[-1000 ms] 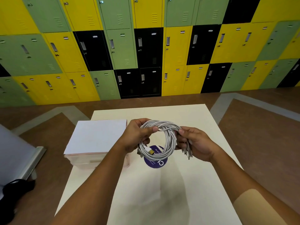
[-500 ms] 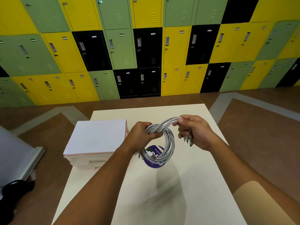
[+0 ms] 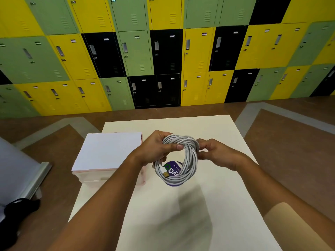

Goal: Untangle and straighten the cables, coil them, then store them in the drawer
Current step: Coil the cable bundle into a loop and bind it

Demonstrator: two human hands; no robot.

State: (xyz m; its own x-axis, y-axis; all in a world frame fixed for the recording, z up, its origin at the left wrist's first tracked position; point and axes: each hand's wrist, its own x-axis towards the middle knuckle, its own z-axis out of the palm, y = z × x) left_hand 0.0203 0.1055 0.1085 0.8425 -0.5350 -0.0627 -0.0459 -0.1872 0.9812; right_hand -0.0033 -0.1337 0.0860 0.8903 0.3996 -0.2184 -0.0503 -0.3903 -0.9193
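We see both hands meeting over the far half of the pale table (image 3: 181, 223), with the cable coil (image 3: 192, 165) held between them. The left hand (image 3: 154, 149) grasps the upper left of the ring, fingers wrapped behind the strands and the thumb laid across the front, its tip pointing right. The right hand (image 3: 219, 153) has its fingers curled in and pinches the bundle at the upper right edge, fingers above and thumb below.

The coil is grey-white, many turns lying close together, and forms an oval rather than a true circle. Its long axis runs from the far edge between the hands down towards us, so the ring hangs tilted with its opening facing up at us. The top of the ring sits at hand height. The low end hangs over a purple sticker (image 3: 173, 172) on the table, and we cannot tell whether it touches the surface. One cable end lies inside the lower left of the ring: a white plug (image 3: 164, 173) with a gold tip, pointing down and slightly right, towards us.

A white box (image 3: 108, 151) with pinkish sides stands on the left side of the table, just beside the left wrist. Past the table we see brown floor (image 3: 290, 151) and a wall of yellow, green and black lockers (image 3: 163, 51). A beige sleeve (image 3: 290, 227) covers the right upper arm.
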